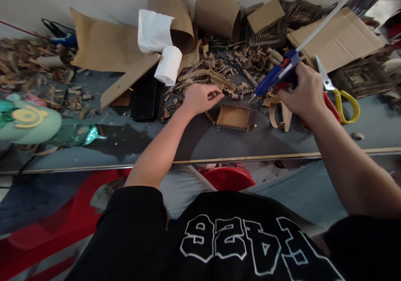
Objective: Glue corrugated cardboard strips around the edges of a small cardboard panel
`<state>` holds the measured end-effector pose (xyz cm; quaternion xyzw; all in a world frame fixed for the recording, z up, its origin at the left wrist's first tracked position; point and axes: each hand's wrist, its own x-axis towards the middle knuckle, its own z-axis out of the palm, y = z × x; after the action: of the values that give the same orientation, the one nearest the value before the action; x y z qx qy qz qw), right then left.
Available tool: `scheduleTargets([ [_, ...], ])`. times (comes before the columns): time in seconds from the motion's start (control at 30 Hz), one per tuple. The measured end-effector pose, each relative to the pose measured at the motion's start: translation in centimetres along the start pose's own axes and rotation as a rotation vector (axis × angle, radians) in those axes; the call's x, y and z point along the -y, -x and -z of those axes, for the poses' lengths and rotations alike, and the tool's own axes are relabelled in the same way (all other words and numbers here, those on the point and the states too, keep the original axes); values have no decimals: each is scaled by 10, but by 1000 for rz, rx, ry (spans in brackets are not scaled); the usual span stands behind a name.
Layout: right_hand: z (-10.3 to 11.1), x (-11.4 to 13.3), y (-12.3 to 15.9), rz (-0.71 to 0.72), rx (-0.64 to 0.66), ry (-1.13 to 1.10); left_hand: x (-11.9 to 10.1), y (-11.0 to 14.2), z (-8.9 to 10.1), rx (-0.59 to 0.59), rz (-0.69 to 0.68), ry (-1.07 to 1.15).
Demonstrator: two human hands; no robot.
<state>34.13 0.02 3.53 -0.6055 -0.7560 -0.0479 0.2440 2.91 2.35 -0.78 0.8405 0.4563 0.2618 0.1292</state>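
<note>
My right hand (305, 91) is wrapped round a blue hot glue gun (278, 74). A long pale glue stick (328, 18) sticks out of its back, and its nozzle points down and left, above the table and apart from the small box. My left hand (200, 98) is closed, thumb and fingers pinched together; what they hold, if anything, I cannot make out. Just below and right of it lies a small open cardboard box (234, 117) edged with corrugated strip. A short piece of strip (210, 117) runs from the box's left side toward my left hand.
Yellow-and-red-handled scissors (343, 101) lie by my right wrist. Curled cardboard scraps (225, 70) cover the table's back. A black phone (145, 101), a white paper roll (168, 66), a cardboard tube (175, 13) and cardboard sheets (341, 39) stand around. A bottle (72, 134) lies at left.
</note>
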Motion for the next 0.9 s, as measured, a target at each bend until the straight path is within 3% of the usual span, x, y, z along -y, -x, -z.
scheduleTargets([
  [0.17,-8,10,6,14,43,-25,-1,1,21,330,-22,217],
  [0.3,-10,14,9,32,53,-52,-2,0,20,419,-26,229],
  [0.57,-17,15,15,83,0,-43,-15,4,1,361,17,164],
  [0.9,-35,20,23,112,-31,-43,-10,5,-1,245,38,140],
])
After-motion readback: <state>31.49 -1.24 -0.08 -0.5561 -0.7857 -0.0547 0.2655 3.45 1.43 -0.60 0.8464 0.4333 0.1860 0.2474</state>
